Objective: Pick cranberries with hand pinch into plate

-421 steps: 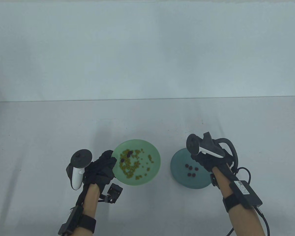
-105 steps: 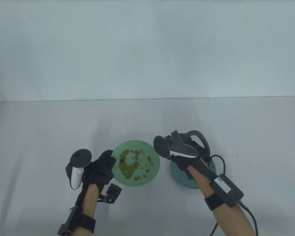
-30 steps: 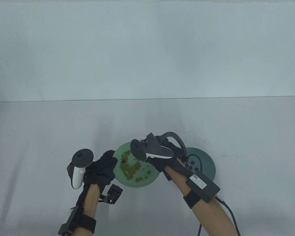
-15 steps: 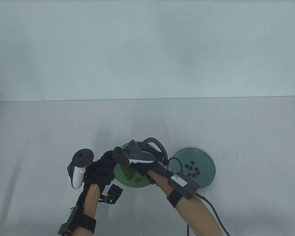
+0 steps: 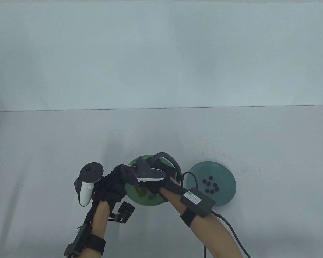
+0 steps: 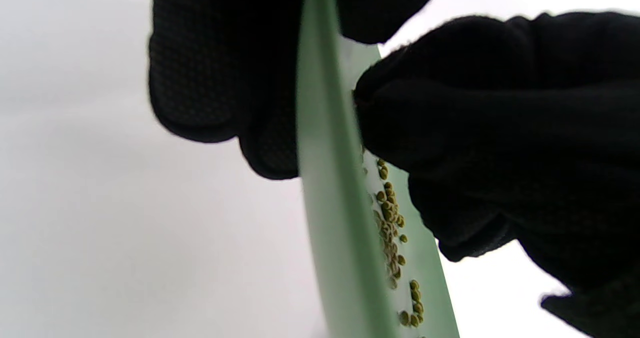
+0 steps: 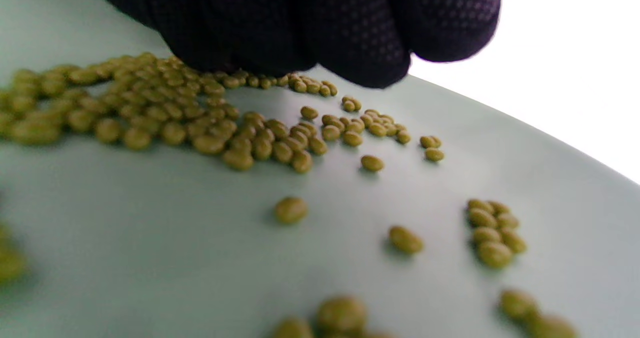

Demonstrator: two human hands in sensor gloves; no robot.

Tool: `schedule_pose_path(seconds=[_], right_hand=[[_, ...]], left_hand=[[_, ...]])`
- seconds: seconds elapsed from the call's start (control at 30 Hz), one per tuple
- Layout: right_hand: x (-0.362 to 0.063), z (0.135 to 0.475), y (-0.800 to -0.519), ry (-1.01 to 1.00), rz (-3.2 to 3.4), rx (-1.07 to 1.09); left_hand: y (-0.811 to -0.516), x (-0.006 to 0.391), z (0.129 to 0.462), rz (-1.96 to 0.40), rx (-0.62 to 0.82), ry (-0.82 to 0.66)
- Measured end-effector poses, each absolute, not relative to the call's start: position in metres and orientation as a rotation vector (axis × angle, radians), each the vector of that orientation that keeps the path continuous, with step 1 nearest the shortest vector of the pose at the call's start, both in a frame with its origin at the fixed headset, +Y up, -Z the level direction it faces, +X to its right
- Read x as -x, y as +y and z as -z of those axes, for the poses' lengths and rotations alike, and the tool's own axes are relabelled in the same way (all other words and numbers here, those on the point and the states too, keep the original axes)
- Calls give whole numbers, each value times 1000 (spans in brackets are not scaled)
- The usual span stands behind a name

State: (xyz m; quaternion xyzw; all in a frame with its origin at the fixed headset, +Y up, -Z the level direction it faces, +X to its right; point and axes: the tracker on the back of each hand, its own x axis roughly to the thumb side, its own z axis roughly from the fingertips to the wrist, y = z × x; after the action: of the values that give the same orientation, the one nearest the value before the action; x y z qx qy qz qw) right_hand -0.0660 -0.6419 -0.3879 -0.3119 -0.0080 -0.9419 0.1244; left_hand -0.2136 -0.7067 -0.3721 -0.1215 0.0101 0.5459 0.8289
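My left hand [image 5: 115, 180] grips the left rim of the light green plate [image 5: 150, 202]; in the left wrist view its fingers [image 6: 215, 77] wrap the plate's edge [image 6: 330, 203]. My right hand [image 5: 141, 185] reaches over this plate, its tracker hiding most of it. In the right wrist view its fingertips [image 7: 350, 52] are down among the green beans [image 7: 200, 112], close together; what lies between them is hidden. No cranberry shows on the green plate. Several dark red cranberries [image 5: 211, 185] lie on the teal plate [image 5: 220, 170] to the right.
The teal plate stands just right of my right forearm, whose cable [image 5: 189, 176] loops beside its left rim. The right glove [image 6: 500, 127] fills the right of the left wrist view. Bare table lies behind both plates.
My right hand has moved left from the teal plate across the green plate and come down onto the beans where the last dark cranberry lay. The left hand has kept its hold.
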Motion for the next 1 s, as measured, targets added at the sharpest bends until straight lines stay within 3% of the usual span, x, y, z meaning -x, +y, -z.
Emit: schedule_pose_path(seconds=[0.33, 0.7, 1.0], right_hand=[[68, 394, -638, -176, 2765, 928], [71, 393, -639, -126, 2751, 938], [71, 398, -641, -204, 2792, 960]], left_hand=[[-707, 213, 372, -1179, 264, 15], [-706, 214, 372, -1169, 254, 20], [-707, 214, 372, -1171, 259, 18]])
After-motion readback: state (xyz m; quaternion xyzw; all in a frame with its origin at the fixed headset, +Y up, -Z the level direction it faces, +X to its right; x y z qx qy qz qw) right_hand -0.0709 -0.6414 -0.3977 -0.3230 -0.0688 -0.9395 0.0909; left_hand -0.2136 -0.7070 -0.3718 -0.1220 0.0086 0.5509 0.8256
